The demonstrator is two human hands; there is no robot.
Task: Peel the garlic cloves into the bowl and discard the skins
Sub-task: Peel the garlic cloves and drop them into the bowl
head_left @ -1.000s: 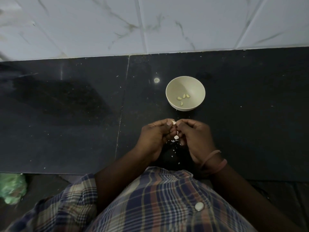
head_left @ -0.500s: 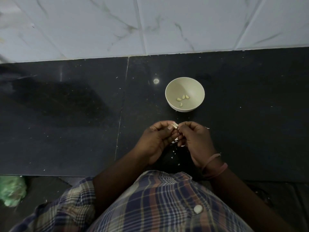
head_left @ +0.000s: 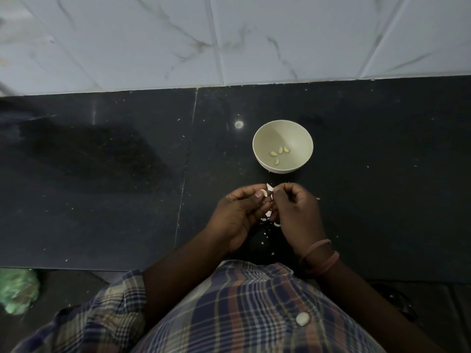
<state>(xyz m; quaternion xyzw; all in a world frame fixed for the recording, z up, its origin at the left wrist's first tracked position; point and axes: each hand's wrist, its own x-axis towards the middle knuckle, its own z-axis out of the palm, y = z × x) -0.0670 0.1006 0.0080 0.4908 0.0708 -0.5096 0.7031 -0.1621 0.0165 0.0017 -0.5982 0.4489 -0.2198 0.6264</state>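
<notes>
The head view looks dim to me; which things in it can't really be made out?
- Garlic clove: mostly covered by the left hand and right hand; how much skin remains is unclear.
- Skin bits: partly behind the fingers, too small to count.
- Green object: blurred and cut by the left edge, unidentifiable.
- Bowl: its underside is out of sight.

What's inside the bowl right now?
The bowl holds four peeled garlic cloves, loose on its bottom. No skins visible inside. The near wall hides none of the floor.
</notes>
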